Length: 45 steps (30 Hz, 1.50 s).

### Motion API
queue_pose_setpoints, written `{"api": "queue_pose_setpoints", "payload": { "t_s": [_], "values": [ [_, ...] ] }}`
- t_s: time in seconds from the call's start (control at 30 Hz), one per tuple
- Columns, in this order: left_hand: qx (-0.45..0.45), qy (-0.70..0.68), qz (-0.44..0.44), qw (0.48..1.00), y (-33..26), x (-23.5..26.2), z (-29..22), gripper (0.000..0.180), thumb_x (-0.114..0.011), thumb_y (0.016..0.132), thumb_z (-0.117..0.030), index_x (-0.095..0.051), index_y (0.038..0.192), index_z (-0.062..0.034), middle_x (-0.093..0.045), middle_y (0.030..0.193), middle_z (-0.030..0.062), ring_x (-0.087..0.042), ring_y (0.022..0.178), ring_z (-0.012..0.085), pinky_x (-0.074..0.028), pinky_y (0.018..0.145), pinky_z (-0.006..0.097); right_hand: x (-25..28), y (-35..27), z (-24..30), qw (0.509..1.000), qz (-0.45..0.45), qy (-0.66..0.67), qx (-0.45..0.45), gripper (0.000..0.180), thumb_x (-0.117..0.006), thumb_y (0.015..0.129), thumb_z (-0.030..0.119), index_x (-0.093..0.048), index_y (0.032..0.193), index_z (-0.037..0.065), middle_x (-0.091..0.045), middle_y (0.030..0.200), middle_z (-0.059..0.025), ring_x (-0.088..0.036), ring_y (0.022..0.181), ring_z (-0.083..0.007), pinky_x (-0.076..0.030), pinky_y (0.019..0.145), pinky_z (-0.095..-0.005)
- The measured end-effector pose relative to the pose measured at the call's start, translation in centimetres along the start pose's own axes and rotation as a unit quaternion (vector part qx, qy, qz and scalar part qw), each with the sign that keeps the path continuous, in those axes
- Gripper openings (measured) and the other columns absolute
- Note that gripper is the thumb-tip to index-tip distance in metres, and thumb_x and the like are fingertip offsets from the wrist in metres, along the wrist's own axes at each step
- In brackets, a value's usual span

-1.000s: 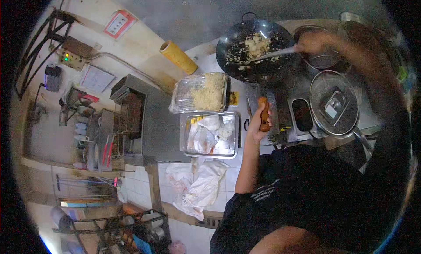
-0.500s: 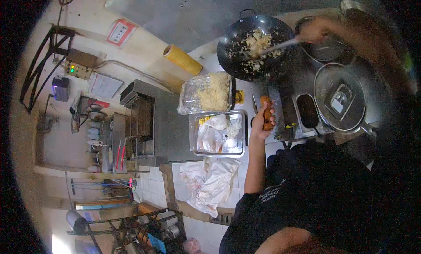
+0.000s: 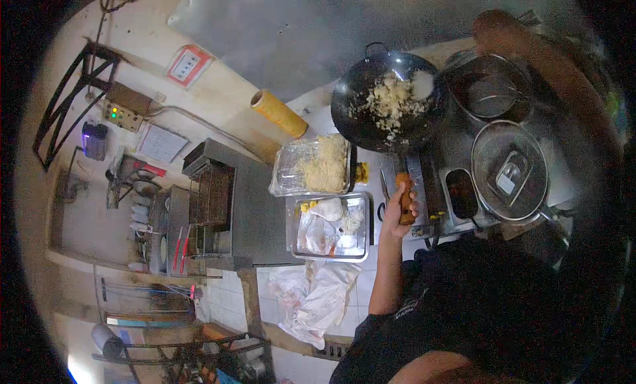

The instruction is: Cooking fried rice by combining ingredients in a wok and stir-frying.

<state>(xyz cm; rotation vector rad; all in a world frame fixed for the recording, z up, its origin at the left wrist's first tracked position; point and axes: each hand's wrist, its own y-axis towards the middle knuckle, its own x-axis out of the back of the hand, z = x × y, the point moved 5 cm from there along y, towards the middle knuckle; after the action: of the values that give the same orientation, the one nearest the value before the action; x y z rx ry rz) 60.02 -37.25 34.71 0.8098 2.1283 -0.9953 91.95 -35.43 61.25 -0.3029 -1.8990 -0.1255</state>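
Observation:
My left hand (image 3: pixel 396 214) is closed around the brown wooden handle (image 3: pixel 405 195) of a black wok (image 3: pixel 354 119). The wok holds loose pale rice-like grains (image 3: pixel 392 104), spread from its middle toward the near side. A round pale ladle bowl (image 3: pixel 422 84) shows at the wok's right side. Up and to the right, my right hand (image 3: pixel 493 29) appears closed on the ladle's handle; fingers and handle are blurred and partly lost against the dark background. Scissors-like metal tongs or shears (image 3: pixel 383 188) lie just left of my left hand.
Left of the wok is a film-covered tray (image 3: pixel 281 172) of pale grains; nearer is a metal tray (image 3: pixel 331 256) with bagged food. A strainer (image 3: pixel 544 178) holding a clear container, a dark pot (image 3: pixel 457 96) and a narrow metal container (image 3: pixel 470 217) stand right. A yellow roll (image 3: pixel 278 112) leans behind.
My right hand has moved up and right, drawing the ladle toward the wok's right side. The view has shifted, so things sit lower. My left hand keeps its hold on the wok handle.

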Motion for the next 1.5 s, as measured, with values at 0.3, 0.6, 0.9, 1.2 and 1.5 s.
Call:
{"api": "queue_pose_setpoints", "payload": {
  "t_s": [0.3,0.6,0.9,1.2,1.5],
  "values": [
    [-0.010,-0.015,-0.006,1.000,-0.6,-1.2,0.4,0.029,-0.049,0.085,-0.035,-0.046,0.102,-0.0120,-0.047,0.068,-0.0014,-0.045,0.049,0.0084,-0.039,0.042,0.022,0.8,4.0,4.5,0.993,-0.112,0.012,0.042,0.018,-0.057,0.067,0.013,-0.063,0.078,0.001,-0.061,0.078,-0.0161,-0.061,0.071,-0.0292,-0.050,0.061,-0.0402],
    [0.002,-0.038,-0.010,0.999,-0.3,-1.8,0.8,0.029,-0.048,0.085,-0.034,-0.045,0.102,-0.0117,-0.047,0.070,-0.0016,-0.045,0.051,0.0087,-0.040,0.045,0.023,-3.4,9.5,4.8,0.990,-0.117,-0.011,0.079,0.023,-0.054,0.076,0.022,-0.061,0.084,0.001,-0.059,0.083,-0.0167,-0.058,0.076,-0.0316,-0.045,0.064,-0.0424],
    [-0.029,-0.022,-0.032,0.999,-0.7,-1.0,0.8,0.030,-0.051,0.084,-0.036,-0.048,0.101,-0.0121,-0.049,0.068,-0.0031,-0.044,0.047,0.0064,-0.039,0.041,0.020,9.2,-1.2,4.2,0.971,-0.157,-0.160,0.080,0.022,-0.051,0.076,0.024,-0.063,0.076,0.006,-0.061,0.077,-0.0164,-0.059,0.074,-0.0315,-0.047,0.066,-0.0428],
    [-0.018,-0.039,0.014,0.999,0.0,-1.8,1.1,0.027,-0.052,0.083,-0.035,-0.047,0.097,-0.0115,-0.048,0.070,-0.0016,-0.046,0.050,0.0084,-0.041,0.044,0.023,-7.7,7.9,0.9,0.974,0.167,0.007,0.155,0.039,-0.041,0.084,0.037,-0.056,0.094,0.003,-0.060,0.077,-0.0158,-0.060,0.064,-0.0271,-0.047,0.050,-0.0378],
    [-0.014,-0.032,-0.004,0.999,0.7,-1.3,1.3,0.026,-0.052,0.083,-0.032,-0.047,0.099,-0.0125,-0.048,0.068,-0.0017,-0.044,0.048,0.0090,-0.038,0.041,0.022,-11.6,1.5,11.2,0.965,0.132,0.143,0.175,0.045,-0.034,0.087,0.037,-0.058,0.085,-0.001,-0.058,0.075,-0.0218,-0.057,0.070,-0.0360,-0.043,0.062,-0.0447]
  ]
}}
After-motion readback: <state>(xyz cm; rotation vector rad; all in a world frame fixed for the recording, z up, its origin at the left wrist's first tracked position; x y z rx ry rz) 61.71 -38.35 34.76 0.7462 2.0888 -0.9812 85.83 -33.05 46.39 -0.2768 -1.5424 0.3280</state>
